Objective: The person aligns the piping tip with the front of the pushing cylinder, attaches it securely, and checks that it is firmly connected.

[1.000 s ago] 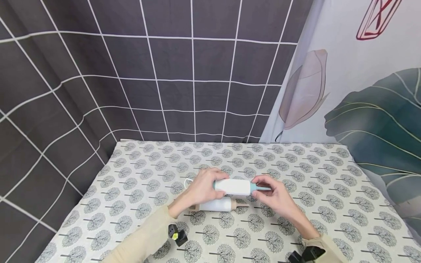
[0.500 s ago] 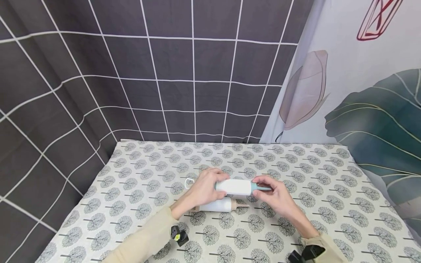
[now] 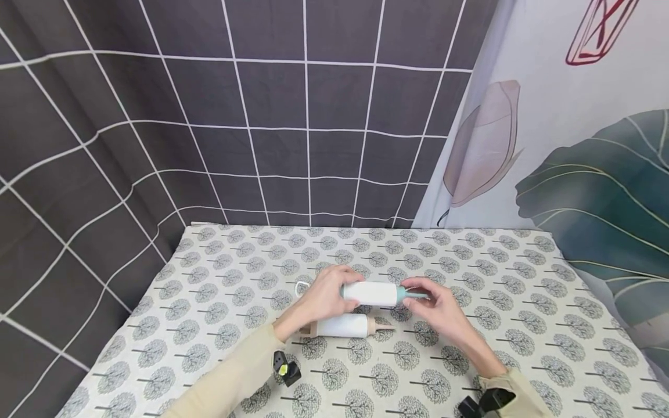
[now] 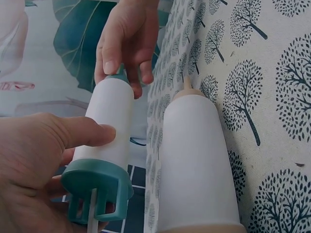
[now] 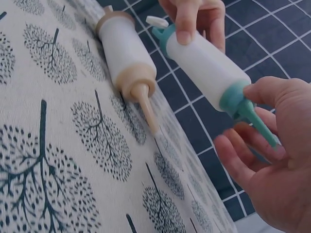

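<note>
I hold a white syringe-like tube with teal ends level above the table. My left hand grips its back end, thumb along the barrel. My right hand pinches the teal collar by the pointed nozzle. A second white tube with beige ends lies on the cloth just below, untouched.
The table carries a cloth printed with small trees. A dark grid-pattern curtain hangs behind and left, a leaf-print curtain at the right. Black wrist-camera mounts show at my sleeves.
The teal-ended tube and both hands have shifted slightly away from me; the grips are the same. The beige-ended tube has not moved.
</note>
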A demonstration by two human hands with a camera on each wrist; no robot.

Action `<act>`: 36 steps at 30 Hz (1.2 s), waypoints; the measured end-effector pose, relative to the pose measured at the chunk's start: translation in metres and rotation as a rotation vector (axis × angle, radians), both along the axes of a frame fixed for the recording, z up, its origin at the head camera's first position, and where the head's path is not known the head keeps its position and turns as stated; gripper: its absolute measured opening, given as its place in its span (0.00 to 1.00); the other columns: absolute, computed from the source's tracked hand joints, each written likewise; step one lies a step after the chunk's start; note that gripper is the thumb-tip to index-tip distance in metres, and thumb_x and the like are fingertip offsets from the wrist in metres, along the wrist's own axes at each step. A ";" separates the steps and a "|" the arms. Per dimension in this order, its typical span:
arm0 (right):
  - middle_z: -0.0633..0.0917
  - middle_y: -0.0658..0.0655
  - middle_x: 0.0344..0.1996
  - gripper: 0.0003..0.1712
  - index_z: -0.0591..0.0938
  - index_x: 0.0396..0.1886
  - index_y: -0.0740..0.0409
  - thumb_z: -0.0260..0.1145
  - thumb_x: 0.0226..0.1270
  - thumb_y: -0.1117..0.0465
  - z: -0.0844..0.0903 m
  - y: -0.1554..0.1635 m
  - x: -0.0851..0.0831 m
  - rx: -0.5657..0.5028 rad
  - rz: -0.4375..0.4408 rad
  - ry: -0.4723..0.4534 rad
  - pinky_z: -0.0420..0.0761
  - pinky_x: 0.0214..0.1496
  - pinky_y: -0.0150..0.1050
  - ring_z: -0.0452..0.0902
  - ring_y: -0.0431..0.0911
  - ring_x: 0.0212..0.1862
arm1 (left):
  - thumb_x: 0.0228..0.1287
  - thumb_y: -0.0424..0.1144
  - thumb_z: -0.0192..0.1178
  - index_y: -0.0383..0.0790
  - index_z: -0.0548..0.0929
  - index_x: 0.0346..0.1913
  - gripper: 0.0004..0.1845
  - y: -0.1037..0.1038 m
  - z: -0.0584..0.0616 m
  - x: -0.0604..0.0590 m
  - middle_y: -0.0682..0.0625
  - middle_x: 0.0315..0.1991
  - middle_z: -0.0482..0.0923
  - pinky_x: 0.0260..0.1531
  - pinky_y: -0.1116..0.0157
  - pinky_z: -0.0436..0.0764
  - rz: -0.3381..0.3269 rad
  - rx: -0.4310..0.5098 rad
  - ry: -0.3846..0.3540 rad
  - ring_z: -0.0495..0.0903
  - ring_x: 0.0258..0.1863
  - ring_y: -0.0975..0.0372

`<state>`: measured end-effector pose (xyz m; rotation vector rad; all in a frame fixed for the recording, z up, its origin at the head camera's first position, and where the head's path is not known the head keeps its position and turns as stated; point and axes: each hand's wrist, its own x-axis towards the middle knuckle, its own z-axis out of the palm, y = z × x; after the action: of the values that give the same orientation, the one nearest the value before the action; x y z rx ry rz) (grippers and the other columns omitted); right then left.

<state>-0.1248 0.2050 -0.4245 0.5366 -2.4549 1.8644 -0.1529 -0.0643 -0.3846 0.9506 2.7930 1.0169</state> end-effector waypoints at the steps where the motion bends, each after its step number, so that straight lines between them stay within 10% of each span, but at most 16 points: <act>1: 0.80 0.69 0.51 0.22 0.77 0.56 0.70 0.68 0.63 0.71 0.000 0.001 0.000 -0.005 -0.006 -0.002 0.81 0.51 0.34 0.81 0.50 0.48 | 0.50 0.30 0.75 0.34 0.83 0.57 0.27 0.000 0.000 -0.001 0.45 0.53 0.82 0.55 0.50 0.74 0.004 0.001 -0.005 0.78 0.49 0.53; 13: 0.77 0.70 0.56 0.22 0.75 0.61 0.67 0.64 0.68 0.70 0.002 0.008 0.003 0.045 -0.178 0.023 0.78 0.51 0.30 0.77 0.48 0.52 | 0.49 0.33 0.76 0.36 0.85 0.55 0.26 -0.002 -0.012 -0.010 0.47 0.51 0.83 0.50 0.56 0.74 0.009 -0.051 -0.015 0.78 0.45 0.55; 36: 0.78 0.69 0.55 0.18 0.77 0.58 0.70 0.62 0.68 0.72 -0.003 0.008 0.004 0.014 -0.195 0.096 0.78 0.50 0.29 0.79 0.50 0.51 | 0.48 0.33 0.75 0.39 0.87 0.50 0.22 -0.007 -0.029 -0.019 0.50 0.43 0.83 0.43 0.59 0.75 0.009 -0.101 -0.104 0.76 0.39 0.60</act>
<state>-0.1209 0.2134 -0.4272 0.3619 -2.3656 1.7080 -0.1717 -0.0718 -0.4136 0.8493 2.7358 0.8895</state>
